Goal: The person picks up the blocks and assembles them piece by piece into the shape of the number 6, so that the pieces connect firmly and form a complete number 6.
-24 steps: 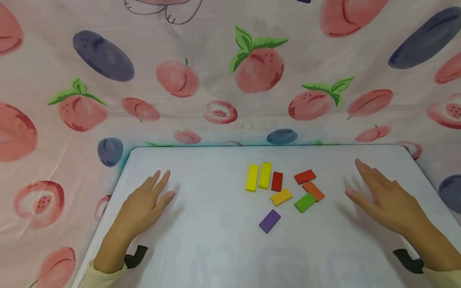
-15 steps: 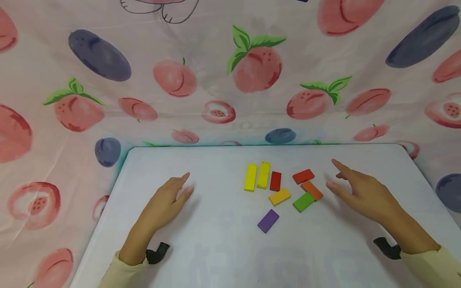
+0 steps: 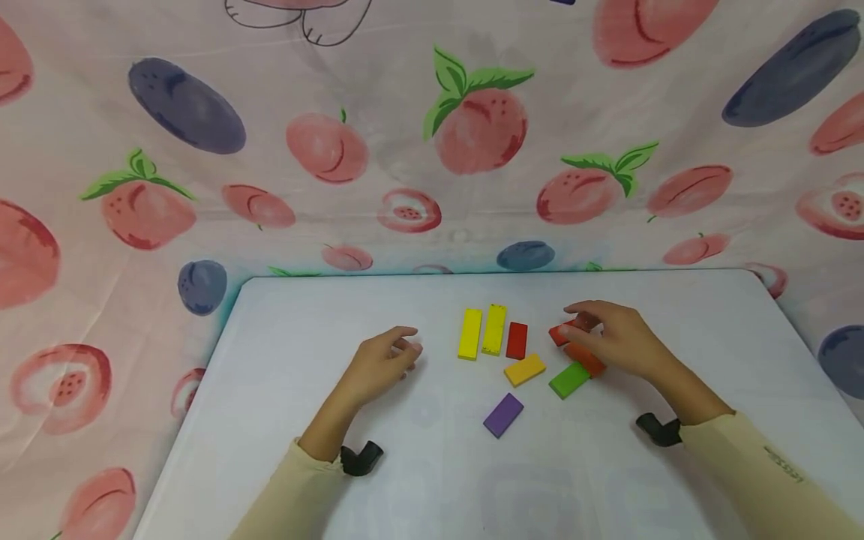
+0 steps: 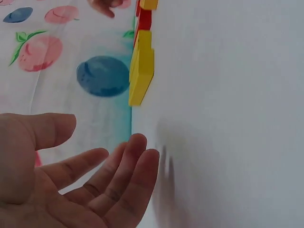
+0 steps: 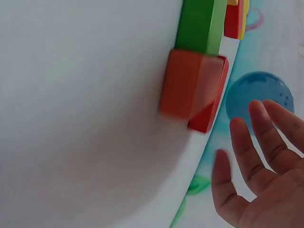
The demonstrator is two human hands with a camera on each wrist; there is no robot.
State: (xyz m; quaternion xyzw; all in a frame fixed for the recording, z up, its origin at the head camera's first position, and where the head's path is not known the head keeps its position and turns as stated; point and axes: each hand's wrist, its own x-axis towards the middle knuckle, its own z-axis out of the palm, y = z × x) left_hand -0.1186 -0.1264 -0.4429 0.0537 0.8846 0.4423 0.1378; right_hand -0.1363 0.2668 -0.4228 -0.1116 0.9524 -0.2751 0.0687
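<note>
My right hand hovers over a red block and an orange block, partly covering both in the head view. In the right wrist view its fingers are loosely bent and spread, with nothing between them, and the orange block stands apart from them. A green block touches the orange one. My left hand, fingers relaxed and holding nothing, is over the table to the left of two long yellow blocks. In the left wrist view, those yellow blocks lie beyond its fingertips.
On the white table, another red block stands beside the yellow pair, with an amber block in front. Nearer the person lies a purple block. A fruit-print cloth hangs behind the table's back edge.
Both hands have moved inward from the table's sides, the left toward the yellow blocks, the right to above the red and orange blocks. Their fingers have bent more. The blocks stay in place.
</note>
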